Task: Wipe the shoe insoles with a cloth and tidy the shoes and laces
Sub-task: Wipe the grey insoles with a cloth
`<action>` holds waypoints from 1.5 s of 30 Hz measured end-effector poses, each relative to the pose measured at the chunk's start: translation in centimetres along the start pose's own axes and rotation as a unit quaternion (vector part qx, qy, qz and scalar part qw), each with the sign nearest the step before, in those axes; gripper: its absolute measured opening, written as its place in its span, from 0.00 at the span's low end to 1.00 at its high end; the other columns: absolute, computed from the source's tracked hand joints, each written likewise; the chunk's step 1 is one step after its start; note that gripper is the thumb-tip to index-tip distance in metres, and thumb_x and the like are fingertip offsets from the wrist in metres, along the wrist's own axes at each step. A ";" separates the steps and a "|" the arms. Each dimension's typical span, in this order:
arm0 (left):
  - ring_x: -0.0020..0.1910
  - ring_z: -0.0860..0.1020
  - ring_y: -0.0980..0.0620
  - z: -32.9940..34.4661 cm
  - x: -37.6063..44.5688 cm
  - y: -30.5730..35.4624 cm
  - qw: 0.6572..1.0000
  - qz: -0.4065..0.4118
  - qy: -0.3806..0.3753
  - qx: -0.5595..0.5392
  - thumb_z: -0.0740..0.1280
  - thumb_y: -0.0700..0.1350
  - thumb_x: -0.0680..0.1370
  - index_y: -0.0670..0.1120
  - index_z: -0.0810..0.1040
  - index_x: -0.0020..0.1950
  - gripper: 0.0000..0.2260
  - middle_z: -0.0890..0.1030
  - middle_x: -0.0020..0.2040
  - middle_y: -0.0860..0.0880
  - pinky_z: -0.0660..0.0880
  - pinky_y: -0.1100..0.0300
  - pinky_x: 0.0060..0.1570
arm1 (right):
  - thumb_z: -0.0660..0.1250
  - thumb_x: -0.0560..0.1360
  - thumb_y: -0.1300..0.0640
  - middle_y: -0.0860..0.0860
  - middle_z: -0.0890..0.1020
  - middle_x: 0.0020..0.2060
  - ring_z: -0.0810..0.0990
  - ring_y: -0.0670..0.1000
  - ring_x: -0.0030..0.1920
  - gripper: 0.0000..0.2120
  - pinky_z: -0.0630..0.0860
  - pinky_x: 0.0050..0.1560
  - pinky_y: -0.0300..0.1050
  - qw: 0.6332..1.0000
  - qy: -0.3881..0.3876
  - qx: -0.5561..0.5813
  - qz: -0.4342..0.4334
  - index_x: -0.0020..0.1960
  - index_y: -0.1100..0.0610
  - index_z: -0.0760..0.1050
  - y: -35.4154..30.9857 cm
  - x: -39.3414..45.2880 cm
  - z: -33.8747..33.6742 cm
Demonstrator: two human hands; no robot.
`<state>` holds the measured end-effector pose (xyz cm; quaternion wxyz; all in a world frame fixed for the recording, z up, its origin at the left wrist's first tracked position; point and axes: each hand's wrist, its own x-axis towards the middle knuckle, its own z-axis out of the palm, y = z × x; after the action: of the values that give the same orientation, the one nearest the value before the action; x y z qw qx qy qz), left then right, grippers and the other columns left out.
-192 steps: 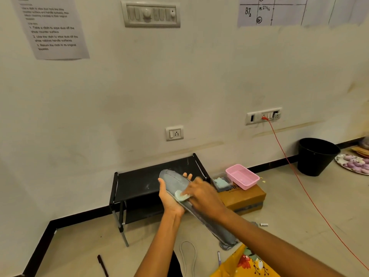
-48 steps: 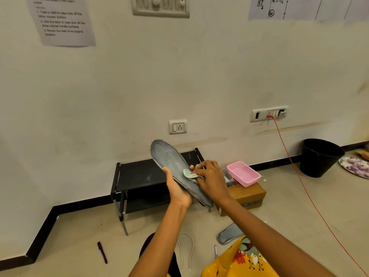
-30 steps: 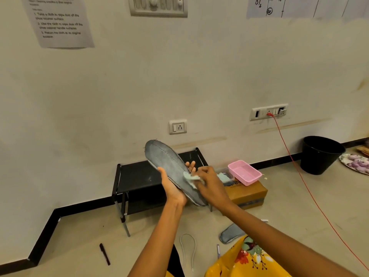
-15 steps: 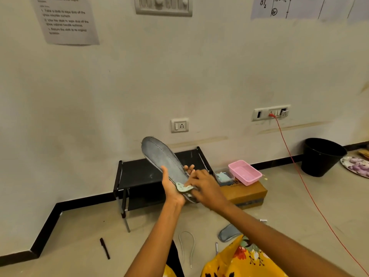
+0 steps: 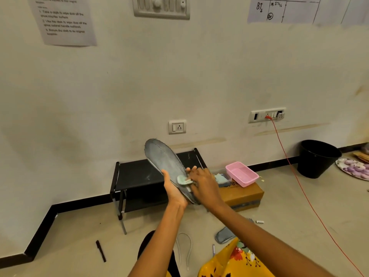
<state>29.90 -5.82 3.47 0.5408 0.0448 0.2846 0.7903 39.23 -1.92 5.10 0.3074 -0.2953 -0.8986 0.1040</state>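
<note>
Midway up before the pale wall: grey insole (image 5: 163, 159) held tilted, toe end high, heel end gripped in the left hand (image 5: 174, 191) with thumb curled over its near edge. Pinched in the right hand (image 5: 203, 184), a small pale-green cloth (image 5: 183, 180) pressed flat on the insole's lower half. Behind, a black rack (image 5: 137, 174); on the floor, second insole (image 5: 224, 235) and white lace (image 5: 184, 247). Beside the rack, pink tray (image 5: 241, 173) atop a cardboard box (image 5: 242, 194).
</note>
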 end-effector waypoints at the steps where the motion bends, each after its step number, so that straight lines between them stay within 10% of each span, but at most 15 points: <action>1: 0.52 0.78 0.42 -0.2 0.0 0.3 1.000 -0.004 0.004 -0.006 0.56 0.72 0.70 0.39 0.76 0.50 0.35 0.81 0.50 0.39 0.71 0.47 0.60 | 0.64 0.76 0.55 0.51 0.77 0.53 0.70 0.49 0.50 0.10 0.68 0.48 0.41 0.999 -0.030 0.031 -0.025 0.55 0.55 0.80 -0.2 -0.7 0.3; 14: 0.62 0.75 0.42 0.9 -0.4 0.1 0.999 -0.010 -0.009 0.044 0.55 0.68 0.74 0.39 0.76 0.60 0.35 0.78 0.60 0.39 0.67 0.47 0.67 | 0.63 0.78 0.53 0.47 0.79 0.41 0.77 0.42 0.41 0.06 0.74 0.38 0.34 0.942 0.010 0.265 0.204 0.51 0.55 0.73 0.3 -0.4 1.2; 22: 0.49 0.79 0.43 -0.9 -0.3 1.0 1.000 -0.005 -0.002 -0.014 0.56 0.70 0.73 0.40 0.77 0.47 0.32 0.82 0.47 0.39 0.71 0.49 0.60 | 0.69 0.72 0.51 0.50 0.78 0.53 0.73 0.51 0.56 0.09 0.69 0.51 0.45 0.996 -0.025 -0.011 -0.080 0.50 0.51 0.81 0.3 -2.3 0.2; 28: 0.43 0.83 0.44 0.3 -0.7 -0.3 1.000 -0.011 -0.015 0.013 0.53 0.71 0.72 0.40 0.76 0.53 0.35 0.83 0.46 0.41 0.80 0.51 0.44 | 0.66 0.74 0.52 0.51 0.78 0.54 0.72 0.51 0.56 0.09 0.69 0.51 0.43 0.999 0.036 -0.013 -0.012 0.53 0.50 0.81 0.0 -0.3 0.3; 32: 0.56 0.78 0.40 -0.4 -0.6 0.2 0.999 -0.034 -0.010 -0.023 0.58 0.72 0.69 0.39 0.74 0.59 0.38 0.79 0.56 0.39 0.71 0.44 0.62 | 0.64 0.76 0.51 0.52 0.78 0.57 0.72 0.51 0.57 0.11 0.65 0.52 0.42 0.997 -0.005 -0.013 -0.081 0.55 0.51 0.80 -0.2 -1.3 0.0; 41: 0.57 0.76 0.42 -0.5 -0.3 1.3 1.000 -0.003 0.000 -0.014 0.54 0.69 0.74 0.38 0.76 0.54 0.34 0.79 0.58 0.37 0.67 0.47 0.67 | 0.65 0.76 0.54 0.54 0.78 0.50 0.76 0.51 0.49 0.09 0.75 0.49 0.47 0.991 -0.093 0.087 -0.050 0.53 0.56 0.80 0.1 -0.9 -1.0; 45: 0.54 0.78 0.43 -0.3 -0.2 1.9 0.999 0.026 0.017 0.010 0.53 0.67 0.76 0.39 0.74 0.60 0.33 0.80 0.54 0.39 0.70 0.49 0.63 | 0.65 0.74 0.65 0.52 0.79 0.50 0.77 0.48 0.50 0.11 0.76 0.51 0.40 0.981 0.085 0.154 0.080 0.55 0.57 0.78 1.5 0.4 -2.3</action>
<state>28.33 -6.60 4.25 0.5147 0.0438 0.3004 0.8018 41.11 -0.45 6.51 0.4149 -0.3229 -0.8162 0.2397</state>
